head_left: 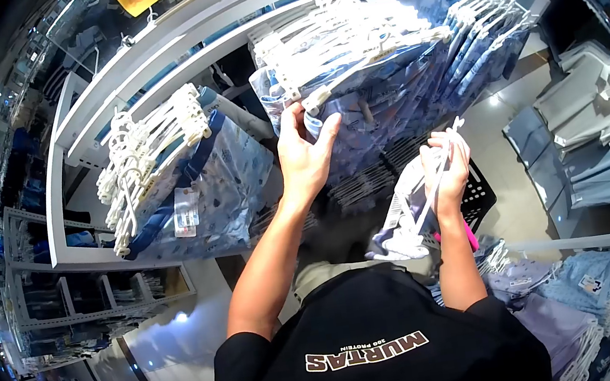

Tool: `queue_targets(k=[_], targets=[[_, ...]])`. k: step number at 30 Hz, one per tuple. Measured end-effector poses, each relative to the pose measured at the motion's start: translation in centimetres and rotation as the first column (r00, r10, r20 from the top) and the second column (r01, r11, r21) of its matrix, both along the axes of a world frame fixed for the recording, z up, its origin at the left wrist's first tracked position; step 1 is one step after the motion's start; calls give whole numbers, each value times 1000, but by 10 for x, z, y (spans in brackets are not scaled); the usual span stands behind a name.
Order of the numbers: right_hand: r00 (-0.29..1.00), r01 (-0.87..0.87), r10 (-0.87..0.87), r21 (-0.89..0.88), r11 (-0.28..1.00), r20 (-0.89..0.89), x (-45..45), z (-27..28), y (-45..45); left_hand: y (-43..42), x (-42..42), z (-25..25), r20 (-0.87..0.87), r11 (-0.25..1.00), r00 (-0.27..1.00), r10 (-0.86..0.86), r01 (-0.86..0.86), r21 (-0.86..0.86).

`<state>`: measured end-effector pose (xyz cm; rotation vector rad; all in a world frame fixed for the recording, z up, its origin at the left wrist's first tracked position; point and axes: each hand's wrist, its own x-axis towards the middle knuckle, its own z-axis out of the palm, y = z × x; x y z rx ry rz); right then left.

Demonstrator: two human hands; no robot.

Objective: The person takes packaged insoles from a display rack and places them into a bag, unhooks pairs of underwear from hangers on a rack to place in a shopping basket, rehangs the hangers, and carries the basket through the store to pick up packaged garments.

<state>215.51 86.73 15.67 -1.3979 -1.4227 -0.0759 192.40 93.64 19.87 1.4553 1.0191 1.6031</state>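
My left hand (304, 159) reaches up to the front of a packed row of hanging blue patterned garments (380, 117). Its thumb and fingers are spread around the edge of a folded-over waistband (313, 124), just below a white hanger clip (317, 100); whether they press on the cloth I cannot tell. Lower on the right, my right hand (449, 170) is closed around a white plastic hanger (441, 191). From it hangs a bunched pale lavender garment (399, 236), with a barcoded label (398, 207) showing. Part of this garment is hidden behind the hand.
More garments on white hangers (153, 161) fill the rack's left part, framed by a white rail (146, 57). Below my right arm sits a black perforated basket (477, 193). Stacked clothes (591, 283) lie at lower right; grey shirts (585, 104) hang far right.
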Motion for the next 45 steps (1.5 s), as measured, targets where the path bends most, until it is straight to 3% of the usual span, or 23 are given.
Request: queue_targets(k=[3, 4, 8, 14, 16, 18, 19, 20, 23, 25, 26, 28, 30, 31, 34, 35, 36, 37, 40, 43, 45], targets=[[998, -3, 2, -17, 1000, -61, 4, 0, -3, 0, 2, 10, -104, 998, 995, 0, -6, -55], [997, -5, 4, -21, 1000, -83, 6, 0, -3, 0, 1, 10, -88, 985, 995, -40, 25, -169], [989, 6, -12, -35, 999, -150, 10, 5, -7, -4, 7, 19, -75, 993, 996, 57, -48, 109], [983, -3, 25, 119, 993, -183, 22, 17, -3, -35, 18, 44, -56, 995, 996, -63, 67, 77], [963, 13, 42, 199, 980, -266, 22, 29, -4, -49, 19, 32, -182, 976, 980, -78, 112, 186], [969, 113, -70, 174, 978, -237, 18, 49, -11, -66, 25, 19, -179, 974, 976, -121, 152, 169], [986, 122, -94, 217, 969, -136, 22, 48, -10, -72, 29, 11, -169, 973, 977, -130, 158, 166], [981, 123, -88, 209, 970, -170, 21, 47, -7, -78, 32, 3, -159, 973, 977, -140, 166, 163], [987, 143, -154, 177, 974, 50, 18, 45, -7, -95, 40, -13, -155, 981, 975, -160, 175, 83], [1000, 12, -12, 52, 999, 2, 19, 38, -8, -106, 46, -17, -172, 982, 972, -158, 173, 75], [998, -67, 66, -39, 997, -25, 19, 33, -9, -107, 43, -23, -259, 977, 954, -149, 183, 109], [993, -114, 113, -15, 993, -27, 16, 20, -7, -110, 44, -31, -272, 971, 955, -121, 170, 165], [976, -130, 131, 20, 991, -175, 9, 6, -7, -113, 40, -30, -368, 954, 923, -110, 202, 221], [988, -59, 48, 70, 996, 150, 18, 7, -7, -116, 39, -29, -413, 944, 905, -104, 221, 246], [996, 7, 3, 106, 994, -92, 14, -1, -6, -126, 42, -43, -421, 948, 894, -152, 253, 196], [988, 44, -28, 101, 994, -150, 12, -1, -7, -133, 40, -47, -453, 958, 871, -189, 264, 108], [997, 80, -77, 109, 991, -30, 21, -1, -8, -135, 38, -55, -501, 966, 843, -195, 255, 53], [965, 39, -7, 115, 993, -264, 18, 2, -9, -139, 33, -67, -566, 961, 795, -219, 275, 14], [914, -34, 147, 290, 956, -378, 28, -12, -3, -146, 22, -88, -622, 956, 743, -246, 291, -30], [566, -15, 230, 269, 963, -792, 22, -14, -6, -151, 16, -93, -583, 910, 734, -349, 413, -26], [397, -15, 280, 299, 954, -874, 24, -24, 0, -154, 17, -89, -532, 874, 739, -414, 485, -7]])
